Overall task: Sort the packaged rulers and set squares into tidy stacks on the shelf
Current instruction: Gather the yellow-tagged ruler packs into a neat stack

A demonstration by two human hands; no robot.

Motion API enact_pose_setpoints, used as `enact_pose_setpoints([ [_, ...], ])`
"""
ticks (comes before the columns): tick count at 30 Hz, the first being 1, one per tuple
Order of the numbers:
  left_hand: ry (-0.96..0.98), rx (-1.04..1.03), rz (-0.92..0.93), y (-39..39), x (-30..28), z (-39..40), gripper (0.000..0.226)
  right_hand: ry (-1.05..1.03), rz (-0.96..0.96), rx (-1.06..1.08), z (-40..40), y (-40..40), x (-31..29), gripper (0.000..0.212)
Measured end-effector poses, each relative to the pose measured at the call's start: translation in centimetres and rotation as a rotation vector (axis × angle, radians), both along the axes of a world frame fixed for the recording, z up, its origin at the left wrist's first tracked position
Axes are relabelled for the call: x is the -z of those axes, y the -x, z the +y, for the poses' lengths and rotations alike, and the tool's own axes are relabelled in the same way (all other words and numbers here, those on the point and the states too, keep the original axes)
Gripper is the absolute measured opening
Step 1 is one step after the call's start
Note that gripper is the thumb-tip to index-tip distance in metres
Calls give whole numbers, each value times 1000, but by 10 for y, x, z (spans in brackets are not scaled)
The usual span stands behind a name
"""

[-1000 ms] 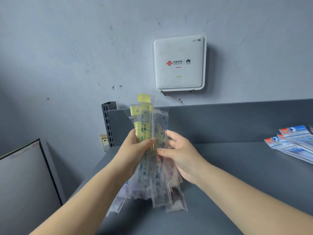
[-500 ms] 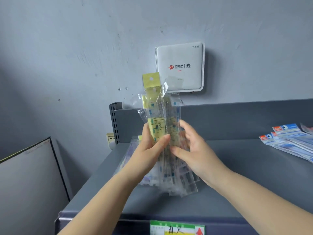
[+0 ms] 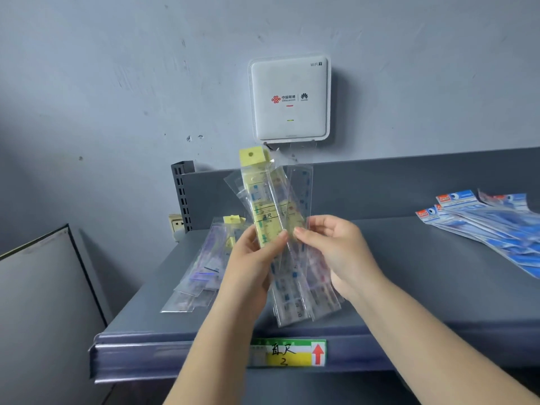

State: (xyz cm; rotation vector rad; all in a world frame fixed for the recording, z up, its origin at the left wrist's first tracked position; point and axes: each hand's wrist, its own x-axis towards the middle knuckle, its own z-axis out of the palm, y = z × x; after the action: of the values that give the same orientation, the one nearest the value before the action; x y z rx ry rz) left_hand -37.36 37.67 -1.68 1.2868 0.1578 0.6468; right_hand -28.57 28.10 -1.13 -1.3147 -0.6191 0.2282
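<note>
A bundle of clear-packaged rulers [image 3: 274, 200] with yellow header cards stands upright above the grey shelf [image 3: 409, 282]. My left hand [image 3: 251, 258] grips the bundle from the left, thumb across its front. My right hand [image 3: 336, 252] pinches the right-hand packets with thumb and fingers. The packets fan out at top and bottom. A loose pile of clear ruler packets [image 3: 201, 267] lies on the shelf behind my left hand. At the far right lies a fanned stack of blue-and-white packets [image 3: 491, 223].
A white WiFi router [image 3: 289, 97] hangs on the grey wall above the shelf. A slotted shelf upright [image 3: 182, 194] and a wall socket [image 3: 176, 223] sit at the back left. A green-yellow price label [image 3: 287, 352] marks the shelf's front edge. A grey panel [image 3: 38, 302] stands lower left.
The bundle has fanned wider between my hands. The view has tilted down, bringing the shelf's front edge, its label and the pile behind my left hand into sight.
</note>
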Motion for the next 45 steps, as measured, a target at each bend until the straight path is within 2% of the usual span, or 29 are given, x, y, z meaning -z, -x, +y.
enact_pose_setpoints([
  [10,33,-34,79,-17,-2,-7,16,8,105,14,-23,-18,-1,11],
  [13,-21,-54,118,-21,0,-6,14,-1,49,93,-44,-33,-7,14],
  [16,-56,-38,134,-25,1,-6,20,92,-64,204,-74,-55,-9,17],
  [20,-73,17,157,-29,0,-7,24,387,-238,377,-97,-79,-2,13],
  [25,-68,96,135,-37,-2,-16,17,1106,-470,597,-101,-91,13,16],
  [27,-63,116,132,-39,-2,-18,18,1259,-467,612,-102,-92,16,23],
  [29,-48,112,131,-40,-1,-18,18,1157,-484,626,-101,-91,17,19],
  [31,-33,101,126,-39,0,-18,18,863,-464,562,-99,-82,14,25],
  [33,-28,100,109,-38,0,-18,20,579,-377,369,-92,-62,6,25],
  [34,-30,100,98,-37,-1,-19,21,508,-338,243,-87,-49,2,30],
  [35,-35,97,89,-37,-1,-20,21,500,-321,129,-82,-35,-1,39],
  [37,-41,80,83,-36,-2,-21,20,650,-386,6,-69,-11,-2,65],
  [39,-46,52,88,-36,-2,-22,20,749,-498,58,-58,3,3,77],
  [41,-52,31,104,-35,-1,-22,19,693,-521,158,-52,7,5,73],
  [45,-6,106,191,-29,-4,-22,24,639,-524,193,-52,3,6,58],
])
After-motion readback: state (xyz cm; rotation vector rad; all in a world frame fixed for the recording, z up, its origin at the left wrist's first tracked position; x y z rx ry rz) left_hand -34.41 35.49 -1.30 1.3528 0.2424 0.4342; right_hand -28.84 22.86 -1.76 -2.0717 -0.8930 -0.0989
